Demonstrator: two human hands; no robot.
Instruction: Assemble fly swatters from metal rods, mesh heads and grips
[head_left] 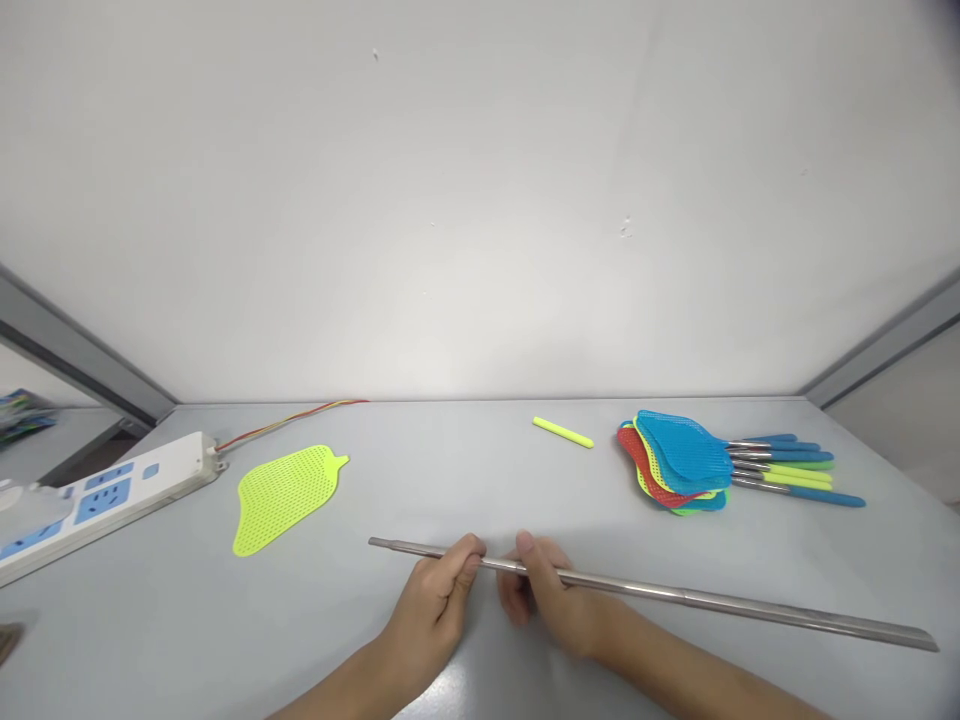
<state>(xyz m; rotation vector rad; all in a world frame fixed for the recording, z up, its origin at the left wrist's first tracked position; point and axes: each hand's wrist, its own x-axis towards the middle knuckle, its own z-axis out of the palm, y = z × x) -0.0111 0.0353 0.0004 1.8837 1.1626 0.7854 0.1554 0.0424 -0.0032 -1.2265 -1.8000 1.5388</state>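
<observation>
As the left hand [431,610] and the right hand [551,600] clench around it side by side, a steel rod [712,601] lies across the front of the tabletop [225,640], slanting down toward the right. The left hand grasps it a short way in from its narrower, stepped end. The right hand closes just beside the left, with only a short stretch of rod showing between them. The long, bare remainder runs out past the right hand toward the tabletop's right side.

Ahead and to the left, a lime-green swatter head [286,498] of perforated plastic lies flat, well apart from both hands. Farther back near the wall [480,200], a short yellow-green grip [562,432] lies by itself. To the right, a pile of swatters [675,462] overlaps in blue, red, yellow and green, with a blue head on top. Their metal handles [795,480] fan out rightward, ending in blue, green and yellow grips. At the left edge sits a white power strip [112,500] with blue socket panels, and red and yellow wires [292,420] run from its end toward the wall.
</observation>
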